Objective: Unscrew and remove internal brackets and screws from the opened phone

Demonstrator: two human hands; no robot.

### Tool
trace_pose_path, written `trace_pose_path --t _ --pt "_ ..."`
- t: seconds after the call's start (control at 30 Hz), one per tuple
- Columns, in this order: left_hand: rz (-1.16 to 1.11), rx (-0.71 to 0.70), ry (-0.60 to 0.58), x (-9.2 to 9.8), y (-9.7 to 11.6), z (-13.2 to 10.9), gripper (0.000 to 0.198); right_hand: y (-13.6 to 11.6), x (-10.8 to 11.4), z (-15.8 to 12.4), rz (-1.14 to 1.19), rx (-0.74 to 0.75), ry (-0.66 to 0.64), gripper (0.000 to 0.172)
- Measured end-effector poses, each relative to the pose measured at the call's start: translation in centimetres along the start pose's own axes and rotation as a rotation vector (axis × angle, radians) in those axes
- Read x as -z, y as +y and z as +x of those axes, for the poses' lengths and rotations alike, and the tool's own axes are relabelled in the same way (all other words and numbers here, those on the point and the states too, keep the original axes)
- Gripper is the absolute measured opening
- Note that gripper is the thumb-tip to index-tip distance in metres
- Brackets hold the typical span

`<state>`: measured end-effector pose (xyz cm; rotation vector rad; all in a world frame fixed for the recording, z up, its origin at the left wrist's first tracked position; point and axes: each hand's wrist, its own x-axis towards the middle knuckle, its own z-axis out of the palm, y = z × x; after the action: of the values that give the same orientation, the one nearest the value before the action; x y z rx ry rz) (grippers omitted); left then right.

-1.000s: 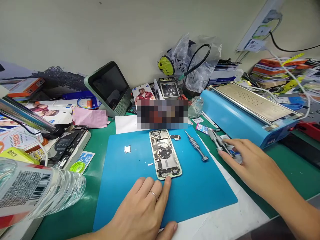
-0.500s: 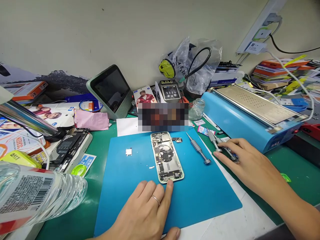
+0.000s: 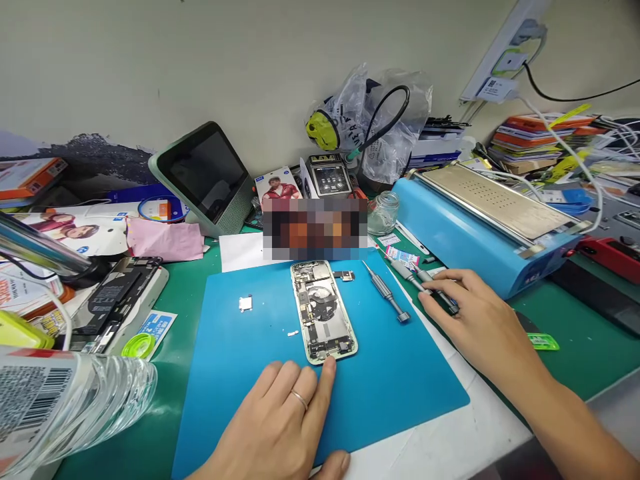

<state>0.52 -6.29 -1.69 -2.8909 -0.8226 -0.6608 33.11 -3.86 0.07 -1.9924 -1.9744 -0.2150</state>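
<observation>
An opened phone body (image 3: 323, 310) with its inner parts bared lies lengthwise on a blue mat (image 3: 240, 373). My left hand (image 3: 283, 423) rests flat on the mat, fingers stretched, fingertips touching the phone's near end; a ring is on one finger. My right hand (image 3: 470, 320) lies at the mat's right edge with its fingers curled over a grey screwdriver (image 3: 425, 283) among two or three lying there. Another screwdriver (image 3: 386, 300) lies on the mat between the phone and that hand. A small metal part (image 3: 245, 304) sits left of the phone.
A blue heating machine (image 3: 480, 227) stands at the right. Left are a second opened phone (image 3: 113, 303), a plastic bottle (image 3: 70, 407) and a tilted screen (image 3: 203, 177). A glass jar (image 3: 384, 213), a small meter (image 3: 327, 177) and a plastic bag (image 3: 370, 127) stand behind.
My right hand has slid a little left and closed its fingers over the screwdriver at the mat's edge. My left hand has stayed at the phone's near end.
</observation>
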Motion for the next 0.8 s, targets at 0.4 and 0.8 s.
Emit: trace_pose_path --t 0.4,0.8 --pt "0.009 -0.008 -0.014 -0.1 0.0 -0.1 0.057 -0.6 0.7 -0.1 0.055 0.007 0.048 0.034" --pt "-0.021 0.003 -0.118 -0.2 0.0 -0.9 0.067 -2.9 6.8 -0.9 0.119 -0.217 0.277 0.03"
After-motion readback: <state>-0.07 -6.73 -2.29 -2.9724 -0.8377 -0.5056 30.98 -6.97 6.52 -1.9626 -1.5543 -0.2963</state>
